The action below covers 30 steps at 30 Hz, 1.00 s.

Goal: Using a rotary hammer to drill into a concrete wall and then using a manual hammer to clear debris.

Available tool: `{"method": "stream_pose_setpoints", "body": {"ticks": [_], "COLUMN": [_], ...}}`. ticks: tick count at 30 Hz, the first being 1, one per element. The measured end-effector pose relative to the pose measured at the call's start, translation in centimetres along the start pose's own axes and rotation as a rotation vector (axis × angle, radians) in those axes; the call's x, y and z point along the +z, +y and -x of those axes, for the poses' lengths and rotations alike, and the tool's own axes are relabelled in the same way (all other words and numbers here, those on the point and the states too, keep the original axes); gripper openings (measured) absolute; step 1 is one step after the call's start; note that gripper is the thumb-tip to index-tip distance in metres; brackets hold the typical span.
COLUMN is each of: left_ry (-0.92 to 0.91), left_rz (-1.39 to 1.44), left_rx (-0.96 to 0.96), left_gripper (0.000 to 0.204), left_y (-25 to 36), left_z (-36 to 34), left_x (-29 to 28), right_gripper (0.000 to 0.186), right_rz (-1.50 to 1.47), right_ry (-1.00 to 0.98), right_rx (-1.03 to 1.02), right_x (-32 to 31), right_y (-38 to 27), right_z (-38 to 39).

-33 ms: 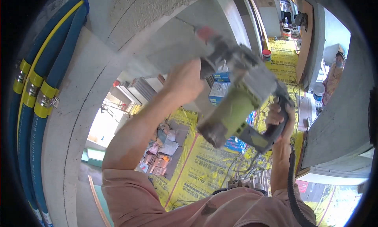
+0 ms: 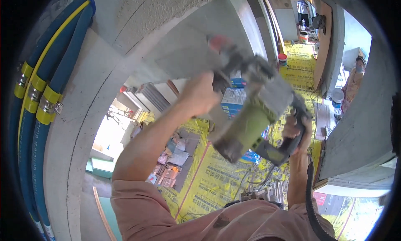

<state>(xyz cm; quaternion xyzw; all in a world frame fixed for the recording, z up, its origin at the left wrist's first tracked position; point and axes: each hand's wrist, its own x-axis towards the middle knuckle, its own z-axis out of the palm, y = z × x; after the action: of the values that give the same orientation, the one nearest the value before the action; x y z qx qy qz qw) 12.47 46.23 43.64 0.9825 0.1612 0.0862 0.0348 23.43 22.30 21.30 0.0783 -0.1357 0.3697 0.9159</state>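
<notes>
Both my hands hold a green and grey rotary hammer drill point(image 2: 250, 115) up in front of me, blurred by motion. My left hand point(image 2: 199, 94) is closed round its black side handle, near the front. My right hand point(image 2: 297, 132) grips the black rear handle, its fingers curled round it. The red chuck point(image 2: 218, 43) points up and left toward a grey concrete surface point(image 2: 179, 44); the bit is too smeared to make out, and I cannot tell whether it touches. A dark cable or hose point(image 2: 310, 199) runs down past my right arm.
Blue pipes point(image 2: 46, 73) with yellow clamps run along the left beam point(image 2: 96, 86). Below, yellow printed sheeting point(image 2: 217, 186) covers the floor, with blue boxes point(image 2: 234, 96), bricks point(image 2: 167, 174) and bags around. One person point(image 2: 356, 78) stands at the right, another point(image 2: 303, 11) far back.
The drill and both my hands have shifted slightly right and down, a little away from the concrete. My grip on both handles is the same.
</notes>
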Motion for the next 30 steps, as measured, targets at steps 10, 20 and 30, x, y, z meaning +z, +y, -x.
{"method": "stream_pose_setpoints", "body": {"ticks": [10,20,30], "left_ry": [-0.185,-0.488,-0.633], "left_rz": [1.124,0.788,0.649], "left_rx": [-0.372,-0.454,-0.45], "left_gripper": [0.019,0.023,0.03], "left_y": [-2.1,-6.8,-5.6], "left_z": [16.3,27.3,33.4], "left_x": [19.3,19.6,23.3], "right_gripper": [0.035,0.034,0.027], "right_rz": [0.455,1.168,1.261], "right_ry": [0.589,0.393,1.039], "right_rx": [0.315,0.948,0.838], "right_x": [-20.7,-31.2,-27.7], "right_y": [1.3,9.7,-3.0], "right_z": [11.5,23.4,33.7]}}
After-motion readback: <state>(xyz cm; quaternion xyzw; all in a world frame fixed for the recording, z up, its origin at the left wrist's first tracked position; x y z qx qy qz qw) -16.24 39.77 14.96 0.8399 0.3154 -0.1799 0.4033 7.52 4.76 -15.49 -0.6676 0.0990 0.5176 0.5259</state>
